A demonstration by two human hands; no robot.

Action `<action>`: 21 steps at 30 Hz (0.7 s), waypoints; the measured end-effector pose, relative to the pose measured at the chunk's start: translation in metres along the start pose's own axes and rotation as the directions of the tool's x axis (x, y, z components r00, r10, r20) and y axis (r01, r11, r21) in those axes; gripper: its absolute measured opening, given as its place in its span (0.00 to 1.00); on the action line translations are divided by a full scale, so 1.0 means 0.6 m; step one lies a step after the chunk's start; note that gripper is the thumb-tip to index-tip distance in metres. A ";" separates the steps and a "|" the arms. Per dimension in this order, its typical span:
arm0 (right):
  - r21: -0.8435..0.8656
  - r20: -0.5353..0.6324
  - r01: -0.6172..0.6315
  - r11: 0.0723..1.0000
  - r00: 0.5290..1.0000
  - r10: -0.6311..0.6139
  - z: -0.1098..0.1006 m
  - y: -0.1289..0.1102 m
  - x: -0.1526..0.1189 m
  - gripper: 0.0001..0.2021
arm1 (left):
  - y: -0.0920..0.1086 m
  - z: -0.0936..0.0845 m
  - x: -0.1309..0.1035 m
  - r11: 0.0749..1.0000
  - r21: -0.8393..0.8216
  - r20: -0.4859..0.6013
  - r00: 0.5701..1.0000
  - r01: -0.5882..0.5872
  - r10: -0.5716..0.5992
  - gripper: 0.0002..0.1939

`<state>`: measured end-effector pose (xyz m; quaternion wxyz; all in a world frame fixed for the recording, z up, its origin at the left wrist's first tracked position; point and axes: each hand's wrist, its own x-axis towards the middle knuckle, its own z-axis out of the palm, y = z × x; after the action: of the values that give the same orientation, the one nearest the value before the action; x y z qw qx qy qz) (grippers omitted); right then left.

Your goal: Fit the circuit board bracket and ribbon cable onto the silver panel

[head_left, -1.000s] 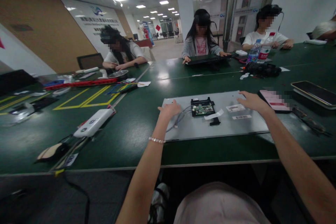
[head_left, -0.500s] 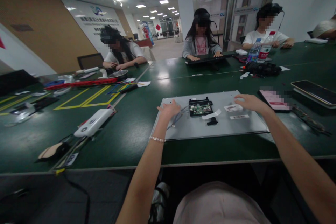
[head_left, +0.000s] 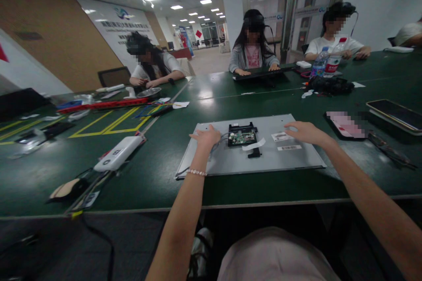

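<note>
A flat grey metal display panel (head_left: 211,162) lies back side up on the green table in front of me. Near its middle sits a green circuit board (head_left: 242,135) in a black frame, with a loose white strip (head_left: 253,144) across its lower edge. My left hand (head_left: 208,135), fingers spread, is over the panel's left part, beside grey cables running to the board. Over the right part is my right hand (head_left: 305,132), fingers apart, close to a white label (head_left: 281,136). Whether either palm touches the metal cannot be made out. A barcode sticker (head_left: 289,148) lies below that label.
Right of the panel are a pink-screened phone (head_left: 345,124), another phone (head_left: 395,116) and dark folded glasses (head_left: 391,149). To the left lie a white power bank (head_left: 119,153) and a computer mouse (head_left: 67,189). Several people sit across the table, near two bottles (head_left: 333,63).
The panel has slid left across the table. My right hand has shifted left a little, and my left hand slightly left; both keep their fingers spread.
</note>
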<state>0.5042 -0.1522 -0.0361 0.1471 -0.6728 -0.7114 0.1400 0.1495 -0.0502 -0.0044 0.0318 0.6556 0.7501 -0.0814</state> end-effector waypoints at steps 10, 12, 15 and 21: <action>-0.001 0.064 0.166 0.986 0.984 -0.165 0.008 -0.039 -0.012 0.26 | -0.032 -0.002 0.021 0.995 -0.046 -0.037 0.995 0.092 -0.093 0.33; 0.006 0.076 0.206 0.978 0.976 -0.206 0.007 -0.050 -0.017 0.26 | -0.042 -0.003 0.022 0.991 -0.074 -0.064 0.991 0.110 -0.115 0.32; 0.011 0.102 0.269 0.963 0.958 -0.269 0.004 -0.066 -0.025 0.28 | -0.047 -0.011 0.016 0.987 -0.099 -0.128 0.982 0.128 -0.140 0.32; 0.038 0.276 0.404 0.914 0.875 -0.398 0.005 -0.087 -0.042 0.37 | -0.020 -0.030 -0.012 0.994 -0.093 -0.287 0.954 0.057 -0.081 0.32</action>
<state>0.4567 -0.1799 -0.0187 0.0648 -0.4859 -0.8502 0.1921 0.1399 -0.0559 0.0151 -0.0542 0.6320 0.7717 0.0462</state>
